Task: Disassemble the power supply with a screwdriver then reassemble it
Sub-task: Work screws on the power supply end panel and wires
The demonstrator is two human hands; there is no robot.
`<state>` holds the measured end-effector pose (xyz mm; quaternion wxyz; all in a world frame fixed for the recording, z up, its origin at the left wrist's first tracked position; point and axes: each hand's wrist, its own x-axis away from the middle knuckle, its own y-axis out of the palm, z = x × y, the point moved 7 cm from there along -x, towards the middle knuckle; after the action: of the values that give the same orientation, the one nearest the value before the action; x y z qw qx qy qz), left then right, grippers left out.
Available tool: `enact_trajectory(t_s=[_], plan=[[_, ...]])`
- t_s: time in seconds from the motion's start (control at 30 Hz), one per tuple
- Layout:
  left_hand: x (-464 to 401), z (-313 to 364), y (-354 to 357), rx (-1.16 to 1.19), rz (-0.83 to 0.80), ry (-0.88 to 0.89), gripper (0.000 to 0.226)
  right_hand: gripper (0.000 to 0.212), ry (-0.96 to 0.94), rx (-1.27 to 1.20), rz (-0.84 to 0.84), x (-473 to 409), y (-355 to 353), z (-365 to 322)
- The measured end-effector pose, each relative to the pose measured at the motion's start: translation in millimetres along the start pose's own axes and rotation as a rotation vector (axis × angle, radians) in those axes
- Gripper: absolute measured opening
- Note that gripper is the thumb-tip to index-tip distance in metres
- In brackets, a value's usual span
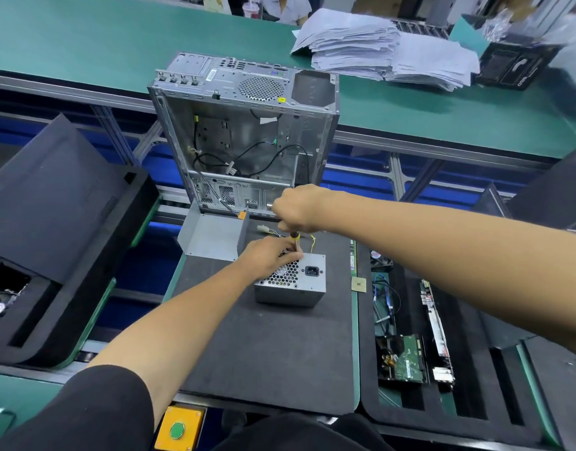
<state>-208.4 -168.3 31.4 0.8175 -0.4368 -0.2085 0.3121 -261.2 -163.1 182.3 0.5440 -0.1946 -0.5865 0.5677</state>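
A grey metal power supply (299, 288) with a honeycomb fan grille and a black socket stands on a dark foam mat (267, 346). My right hand (296, 208) grips the handle of a screwdriver (295, 239), which points straight down at the supply's top far edge. My left hand (268, 255) rests on the supply's top left corner, fingers pinching the screwdriver's shaft near its tip. The tip itself is hidden behind my fingers. A bent grey metal cover (211, 234) lies just left of the supply, and yellow wires trail behind it.
An open, gutted computer case (244, 131) stands upright behind the mat. Circuit boards and cables (407, 356) lie in a foam tray at the right. Black foam trays (52, 242) sit at the left. Paper stacks (377, 50) lie on the far green bench. A yellow button box (179, 429) is below.
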Motion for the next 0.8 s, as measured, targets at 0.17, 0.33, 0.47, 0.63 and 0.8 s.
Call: enact_trajectory(t_s=[0.17,0.33,0.47,0.63,0.8], plan=[[1.5,0.3,-0.6,-0.042,0.006,-0.008,0.033,0.028,-0.082,0.231,0.058,6.4,-10.6,-8.6],[-2.3,-1.2,2.8,-0.079,-0.038,-0.002,0.039,0.019,-0.318,0.424,0.111,15.2,-13.4,-18.2],[-1.0,0.3,1.3,-0.079,-0.006,-0.013,0.036,0.035,-0.113,0.327,0.047,7.7,-7.6,-11.5],[0.4,2.1,0.5,-0.074,-0.006,-0.015,0.035,0.033,-0.196,0.433,0.098,13.4,-9.7,-12.8],[-1.4,1.1,2.4,-0.107,-0.012,-0.002,0.039,0.021,-0.272,0.438,0.09,16.5,-9.3,-14.9]])
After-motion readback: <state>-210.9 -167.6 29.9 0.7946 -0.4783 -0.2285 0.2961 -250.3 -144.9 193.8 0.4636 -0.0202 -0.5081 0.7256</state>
